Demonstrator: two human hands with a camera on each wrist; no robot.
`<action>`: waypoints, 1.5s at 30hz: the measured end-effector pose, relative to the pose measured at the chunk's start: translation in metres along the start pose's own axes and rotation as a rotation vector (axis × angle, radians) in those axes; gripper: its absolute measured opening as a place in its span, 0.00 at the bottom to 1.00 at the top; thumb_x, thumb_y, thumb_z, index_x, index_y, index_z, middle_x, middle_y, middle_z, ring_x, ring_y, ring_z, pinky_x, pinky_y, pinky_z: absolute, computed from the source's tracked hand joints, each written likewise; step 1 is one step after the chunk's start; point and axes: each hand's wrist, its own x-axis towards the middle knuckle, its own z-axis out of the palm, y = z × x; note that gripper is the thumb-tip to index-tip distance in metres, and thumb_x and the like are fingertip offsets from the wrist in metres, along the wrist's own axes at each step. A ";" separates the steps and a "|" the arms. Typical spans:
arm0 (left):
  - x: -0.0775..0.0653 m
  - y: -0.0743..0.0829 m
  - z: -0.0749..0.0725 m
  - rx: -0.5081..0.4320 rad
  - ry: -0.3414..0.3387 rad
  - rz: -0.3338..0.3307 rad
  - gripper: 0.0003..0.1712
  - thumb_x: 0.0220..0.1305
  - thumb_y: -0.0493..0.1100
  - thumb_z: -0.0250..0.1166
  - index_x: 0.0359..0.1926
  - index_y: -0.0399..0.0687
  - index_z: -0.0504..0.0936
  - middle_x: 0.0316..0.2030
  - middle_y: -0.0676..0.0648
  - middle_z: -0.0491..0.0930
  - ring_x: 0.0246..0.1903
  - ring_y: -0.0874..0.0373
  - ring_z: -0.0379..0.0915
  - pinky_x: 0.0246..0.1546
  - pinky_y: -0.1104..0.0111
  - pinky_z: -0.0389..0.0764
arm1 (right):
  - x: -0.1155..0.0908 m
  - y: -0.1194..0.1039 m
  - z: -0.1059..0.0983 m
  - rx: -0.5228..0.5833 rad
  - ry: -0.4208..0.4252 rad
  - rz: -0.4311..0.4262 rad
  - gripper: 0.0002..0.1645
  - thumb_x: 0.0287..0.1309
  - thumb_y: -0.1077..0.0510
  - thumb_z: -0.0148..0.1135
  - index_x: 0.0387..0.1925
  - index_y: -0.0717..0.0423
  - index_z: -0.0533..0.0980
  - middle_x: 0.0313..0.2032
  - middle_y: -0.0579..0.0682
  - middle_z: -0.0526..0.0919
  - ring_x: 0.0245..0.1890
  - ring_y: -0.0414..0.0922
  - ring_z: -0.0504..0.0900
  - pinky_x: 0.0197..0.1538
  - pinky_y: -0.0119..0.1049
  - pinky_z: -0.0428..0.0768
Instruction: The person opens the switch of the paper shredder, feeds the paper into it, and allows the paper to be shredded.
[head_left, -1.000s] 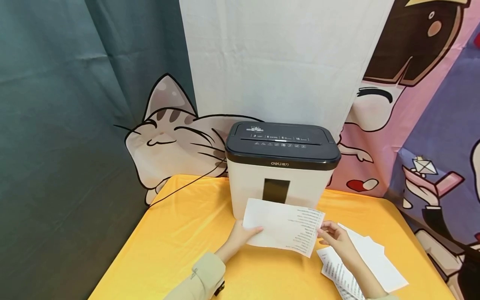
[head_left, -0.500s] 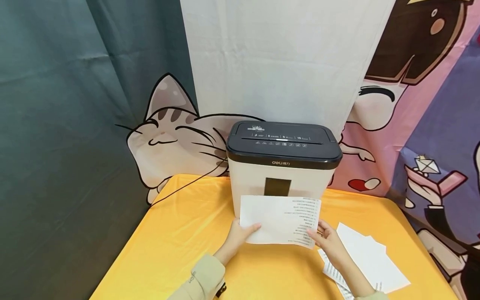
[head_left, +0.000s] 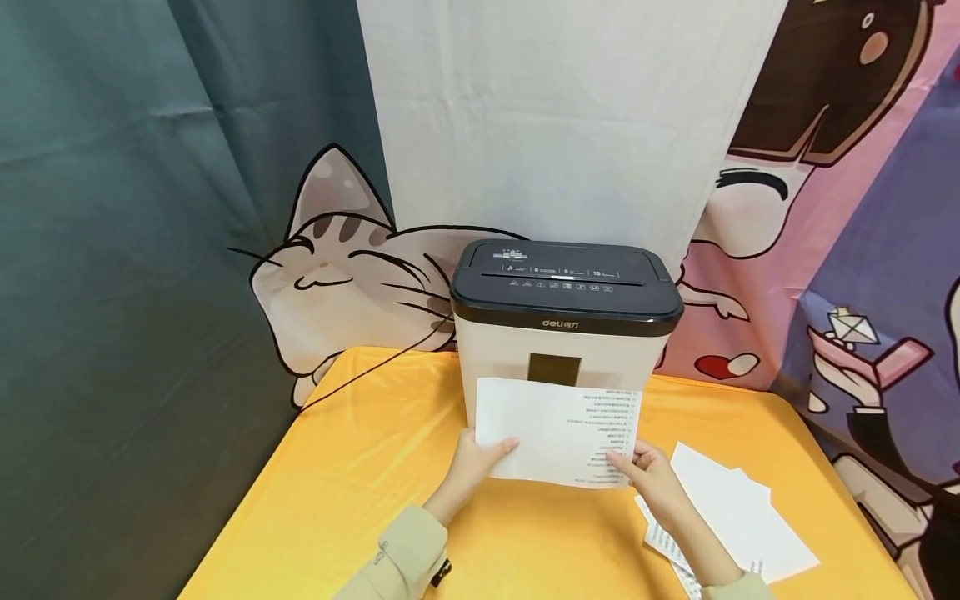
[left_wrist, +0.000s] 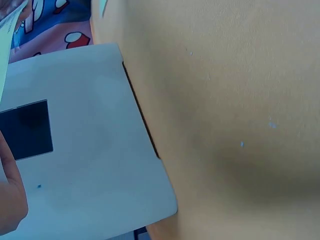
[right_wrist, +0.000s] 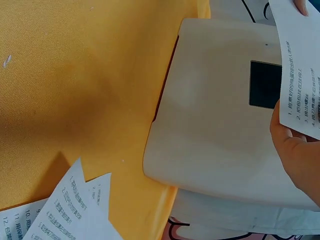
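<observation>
A white sheet of paper with printed lines along its right side is held up in front of the paper shredder. My left hand pinches its left edge, thumb on the near face. At the opposite edge my right hand grips the sheet, thumb over the print and fingers behind. The shredder has a white bin, a dark window and a black top with a narrow slot. In the right wrist view the printed sheet runs up from my right hand. Part of my left hand shows beside the shredder front.
Several loose printed sheets lie overlapping at the right on the yellow tablecloth. A thin dark line like a cord runs left from the shredder. A printed fabric backdrop hangs behind it. Tiny scraps dot the cloth.
The sheet has levelled out and risen slightly against the shredder front. My right hand has shifted left and its thumb now lies over the sheet's face; my left hand has risen a little.
</observation>
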 end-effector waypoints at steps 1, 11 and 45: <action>-0.001 0.002 -0.001 0.003 -0.001 0.007 0.22 0.52 0.45 0.72 0.39 0.31 0.76 0.29 0.47 0.81 0.28 0.64 0.74 0.31 0.71 0.77 | 0.000 -0.001 0.000 -0.004 -0.003 -0.002 0.13 0.66 0.63 0.52 0.42 0.41 0.78 0.35 0.35 0.86 0.37 0.35 0.85 0.41 0.29 0.81; -0.007 0.025 -0.012 0.040 -0.056 0.120 0.15 0.54 0.36 0.70 0.37 0.26 0.81 0.33 0.32 0.84 0.25 0.68 0.77 0.28 0.74 0.78 | -0.005 -0.016 0.002 -0.096 0.015 0.006 0.10 0.64 0.61 0.55 0.42 0.45 0.78 0.33 0.35 0.86 0.37 0.35 0.85 0.43 0.27 0.79; -0.012 0.096 -0.050 0.166 -0.229 0.340 0.13 0.54 0.35 0.69 0.21 0.28 0.80 0.14 0.41 0.75 0.15 0.71 0.61 0.17 0.78 0.64 | -0.010 -0.095 -0.008 -0.355 -0.009 -0.255 0.15 0.62 0.65 0.57 0.45 0.75 0.76 0.36 0.30 0.85 0.36 0.31 0.84 0.42 0.23 0.79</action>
